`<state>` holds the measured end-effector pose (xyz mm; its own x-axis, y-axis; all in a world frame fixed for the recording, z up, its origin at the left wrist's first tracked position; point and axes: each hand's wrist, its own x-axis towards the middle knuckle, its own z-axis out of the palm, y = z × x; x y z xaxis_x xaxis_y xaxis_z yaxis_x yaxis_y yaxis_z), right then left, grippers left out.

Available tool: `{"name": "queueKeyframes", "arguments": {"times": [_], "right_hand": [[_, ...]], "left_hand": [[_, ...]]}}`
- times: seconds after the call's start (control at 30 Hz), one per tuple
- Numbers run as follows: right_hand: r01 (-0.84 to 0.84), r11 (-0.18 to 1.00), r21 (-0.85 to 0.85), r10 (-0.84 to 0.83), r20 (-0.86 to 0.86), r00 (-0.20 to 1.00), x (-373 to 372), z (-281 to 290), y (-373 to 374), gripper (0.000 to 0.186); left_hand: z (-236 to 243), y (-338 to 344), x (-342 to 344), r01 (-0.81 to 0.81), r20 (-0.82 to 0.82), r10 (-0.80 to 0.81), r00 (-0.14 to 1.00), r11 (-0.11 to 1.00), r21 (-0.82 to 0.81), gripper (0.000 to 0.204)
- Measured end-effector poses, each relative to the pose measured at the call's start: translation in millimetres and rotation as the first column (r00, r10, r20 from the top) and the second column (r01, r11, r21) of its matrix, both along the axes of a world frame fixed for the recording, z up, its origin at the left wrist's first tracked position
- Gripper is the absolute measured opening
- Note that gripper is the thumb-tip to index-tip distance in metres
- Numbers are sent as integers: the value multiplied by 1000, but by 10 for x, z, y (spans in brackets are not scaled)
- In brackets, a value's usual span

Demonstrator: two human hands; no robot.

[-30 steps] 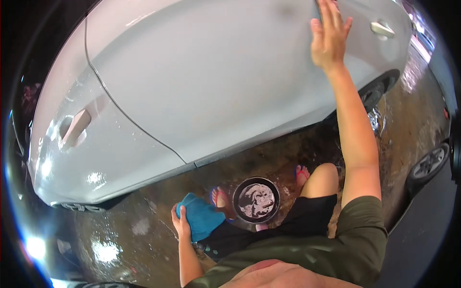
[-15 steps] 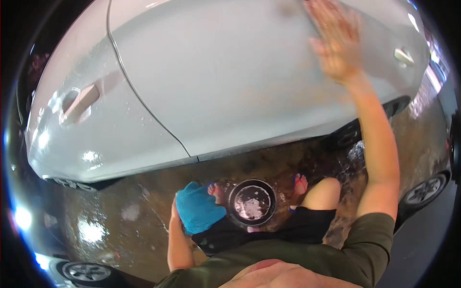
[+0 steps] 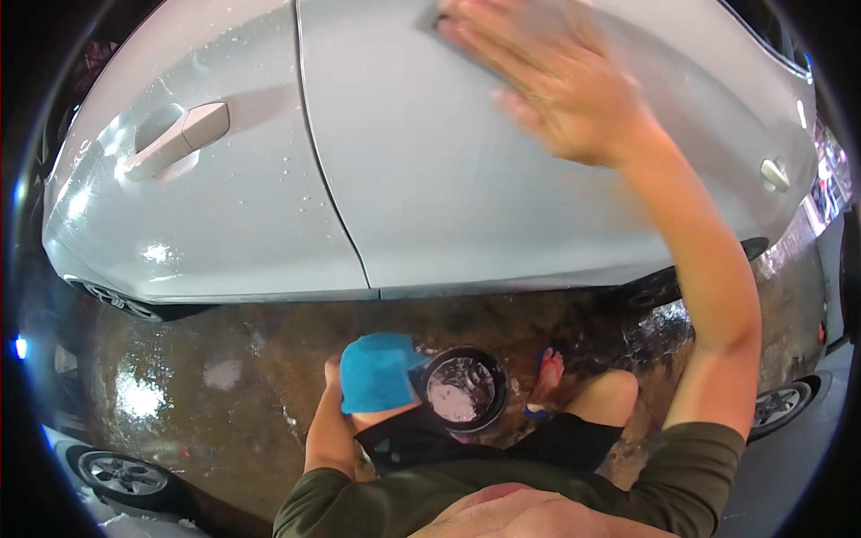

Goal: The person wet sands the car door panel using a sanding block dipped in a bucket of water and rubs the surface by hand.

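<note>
My right hand [image 3: 560, 99] lies against the silver car's door panel [image 3: 448, 197], its fingers stretched out toward the upper left and smeared by motion. Something dark shows at the fingertips; whether it is a thing under them or a shadow, I cannot tell. A blue towel [image 3: 377, 372] is draped over my left knee. Next to it is my left hand [image 3: 333, 369], mostly hidden behind the towel and knee, so its fingers do not show. Between my legs a round black bucket [image 3: 502, 386] stands on the floor with foamy liquid inside.
Door handles [image 3: 184, 139] stick out at the left of the car's side, which bears water drops. The brown floor [image 3: 242, 403] is wet and shiny. Other vehicles' wheels [image 3: 126, 471] appear at the lower left and right. My right foot wears a flip-flop [image 3: 549, 369].
My right hand has swept left across the door panel. The view has shifted, so the door seam and handle sit farther right. The towel stays on my left knee.
</note>
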<state>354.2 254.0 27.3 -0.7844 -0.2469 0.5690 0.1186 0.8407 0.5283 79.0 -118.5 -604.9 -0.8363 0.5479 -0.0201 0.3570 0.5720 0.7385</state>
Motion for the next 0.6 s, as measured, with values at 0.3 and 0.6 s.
{"name": "queueKeyframes", "arguments": {"times": [0.3, 0.6], "right_hand": [[140, 988, 63, -139, -13, 990, 35, 75, -55, 72], [187, 964, 190, -178, -63, 982, 304, -51, 124, 67]], "left_hand": [[606, 118, 11, -198, 605, -26, 796, 933, 300, 24], [1366, -168, 691, -388, 810, -18, 586, 871, 301, 42]]}}
